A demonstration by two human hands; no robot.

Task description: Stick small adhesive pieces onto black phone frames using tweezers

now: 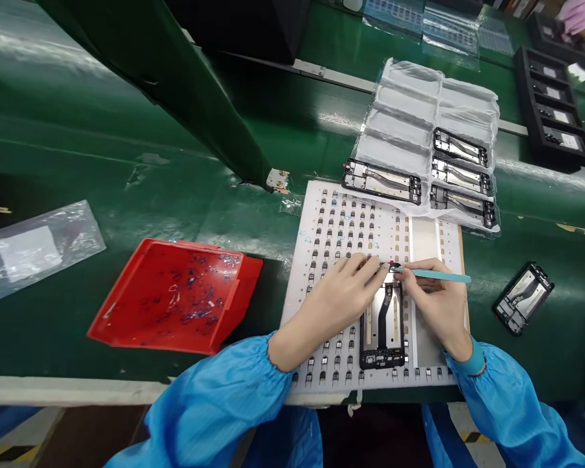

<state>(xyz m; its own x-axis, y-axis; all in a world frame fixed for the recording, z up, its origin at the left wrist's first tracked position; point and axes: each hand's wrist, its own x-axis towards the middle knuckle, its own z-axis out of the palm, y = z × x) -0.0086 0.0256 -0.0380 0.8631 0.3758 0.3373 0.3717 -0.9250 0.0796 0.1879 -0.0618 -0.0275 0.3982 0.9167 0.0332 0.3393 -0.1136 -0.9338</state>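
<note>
A black phone frame (384,325) with a silver inside and a dark ribbon cable lies upright in my view on a white board (314,195). The fingers of my left hand (336,292) are bent over its upper left end and hold it there, covering part of that edge. My right hand (436,302) pinches a pair of teal tweezers (443,275), whose tip points left at the frame's top end. What the tip touches is too small to make out. Around the frame, rows of small metal parts (338,359) stand on the board.
Left of the board sits a red bin (160,292) with small blue bits. Behind, a white compartment tray (404,97) carries several phone frames. Another phone frame (524,298) lies at right. A green post (175,84) rises at left; a clear bag (43,250) and black tray (556,107) lie farther out.
</note>
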